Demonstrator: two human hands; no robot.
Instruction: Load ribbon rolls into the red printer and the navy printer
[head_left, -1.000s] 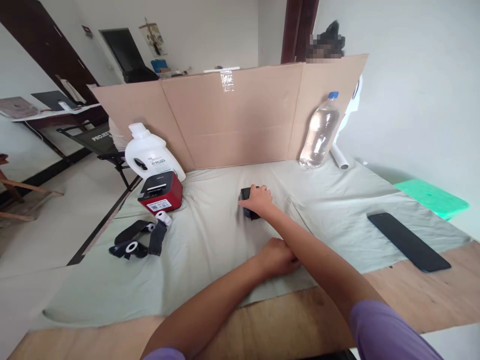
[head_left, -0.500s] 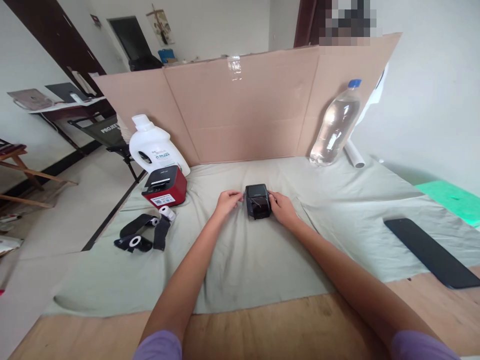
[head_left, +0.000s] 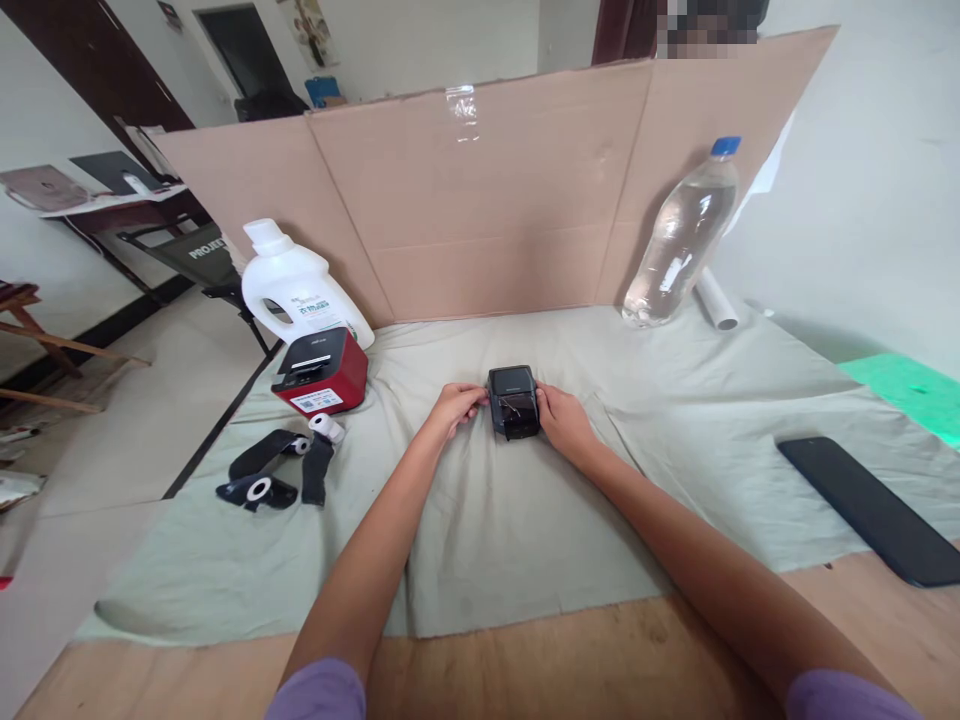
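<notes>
A small black label printer (head_left: 513,383) stands on the cloth in front of me, its front part dark and glossy with a thin pale line across it. My right hand (head_left: 562,415) grips its right side, thumb near the front and fingers along the edge. On the opposite side, my left hand (head_left: 459,405) has its fingers curled, with thumb and fingertips pressed at the printer's left edge. To the left lie several small paper rolls with black strips (head_left: 262,488) and a white roll (head_left: 327,428), in front of a red and black printer (head_left: 322,370).
A white detergent jug (head_left: 300,280) leans behind the red printer. Cardboard (head_left: 487,220) walls the back. At right are a water bottle (head_left: 682,245), a white tube (head_left: 717,300), a black phone-like slab (head_left: 870,510) and a green item (head_left: 907,390). A person's head (head_left: 712,25) shows behind the cardboard.
My left fingertips have closed in against the printer's left edge. My right hand keeps its place on the right side. The view has shifted slightly.
</notes>
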